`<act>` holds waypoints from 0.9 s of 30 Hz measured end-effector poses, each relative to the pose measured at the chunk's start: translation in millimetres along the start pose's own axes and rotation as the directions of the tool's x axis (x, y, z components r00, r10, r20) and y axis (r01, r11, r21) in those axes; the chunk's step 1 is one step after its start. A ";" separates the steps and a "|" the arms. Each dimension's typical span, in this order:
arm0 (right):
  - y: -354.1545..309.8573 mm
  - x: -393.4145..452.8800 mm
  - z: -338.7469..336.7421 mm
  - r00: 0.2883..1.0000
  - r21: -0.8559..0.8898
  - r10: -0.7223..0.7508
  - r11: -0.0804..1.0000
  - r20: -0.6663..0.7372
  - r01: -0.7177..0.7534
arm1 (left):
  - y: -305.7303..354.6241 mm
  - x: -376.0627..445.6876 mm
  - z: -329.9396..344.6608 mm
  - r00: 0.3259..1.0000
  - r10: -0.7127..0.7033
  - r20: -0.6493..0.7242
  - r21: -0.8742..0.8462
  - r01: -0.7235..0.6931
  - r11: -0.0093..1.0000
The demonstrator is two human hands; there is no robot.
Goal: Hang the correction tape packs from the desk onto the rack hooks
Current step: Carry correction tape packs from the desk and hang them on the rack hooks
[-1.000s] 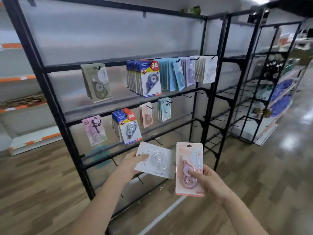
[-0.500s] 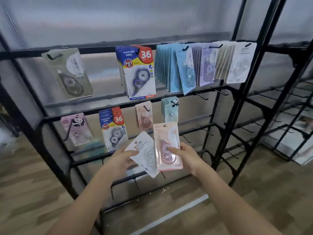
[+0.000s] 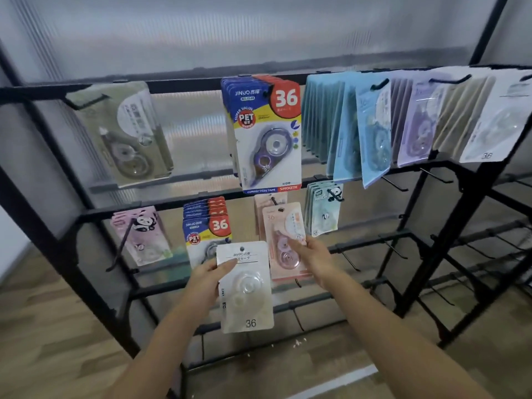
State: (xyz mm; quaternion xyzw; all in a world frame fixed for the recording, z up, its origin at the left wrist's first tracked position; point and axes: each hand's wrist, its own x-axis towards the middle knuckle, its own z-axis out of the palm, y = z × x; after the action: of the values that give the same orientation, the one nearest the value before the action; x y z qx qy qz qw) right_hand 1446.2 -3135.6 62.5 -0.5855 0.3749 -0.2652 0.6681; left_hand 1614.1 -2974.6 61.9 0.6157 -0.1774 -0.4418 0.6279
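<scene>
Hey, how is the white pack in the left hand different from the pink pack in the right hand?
The white pack is nearer the camera and hangs clear below the rows; the pink pack is raised to the hook under a matching pink pack. The left hand holds white's edge; the right hand holds pink's lower right. Both are upright.

two hands — two held packs (one each)

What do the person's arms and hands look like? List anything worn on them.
Both forearms are bare up to the frame's lower edge: no sleeves, watch, bracelets or gloves show. The left hand and right hand carry no visible rings. The fingernails look short and unpainted, though the picture is too soft to be sure.
</scene>
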 end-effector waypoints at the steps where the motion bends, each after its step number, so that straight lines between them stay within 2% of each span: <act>1: 1.3 4.0 0.9 1.000 -0.001 0.006 1.000 -0.003 -0.006 | -0.4 1.7 0.1 1.000 0.003 0.008 0.006 -0.003 1.000; 9: -5.1 47.4 17.0 0.997 -0.142 0.040 0.989 -0.068 -0.050 | 0.4 3.3 4.9 0.999 0.004 0.036 0.033 -0.005 0.999; 14: 5.6 52.5 13.9 0.992 -0.145 0.052 0.987 -0.116 -0.069 | 0.2 1.2 19.0 0.999 -0.005 0.045 0.078 0.001 0.997; 17: 11.0 37.9 -1.6 0.985 -0.303 0.024 0.950 -0.171 -0.076 | -0.3 -2.0 38.1 0.998 -0.013 0.068 0.098 0.006 0.995; 20: 14.5 20.4 -35.8 0.983 -0.518 -0.016 0.851 -0.181 -0.081 | -1.9 -4.4 68.6 0.992 -0.027 0.122 0.114 0.013 0.993; 23: 6.5 -2.5 -86.4 0.989 -0.726 -0.034 0.682 -0.147 -0.085 | -1.1 -7.1 111.6 0.986 -0.045 0.163 0.129 0.023 0.991; 27: -13.0 -34.3 -166.7 0.991 -0.868 -0.014 0.485 -0.133 -0.110 | 3.1 -17.2 178.8 0.964 -0.041 0.262 0.110 0.013 0.994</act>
State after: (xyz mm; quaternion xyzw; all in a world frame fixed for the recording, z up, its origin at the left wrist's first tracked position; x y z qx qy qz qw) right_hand 1292.2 -3208.0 76.3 -0.8151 0.5137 -0.0552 0.2620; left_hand 1468.6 -3072.0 102.4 0.5866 -0.2747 -0.5182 0.5585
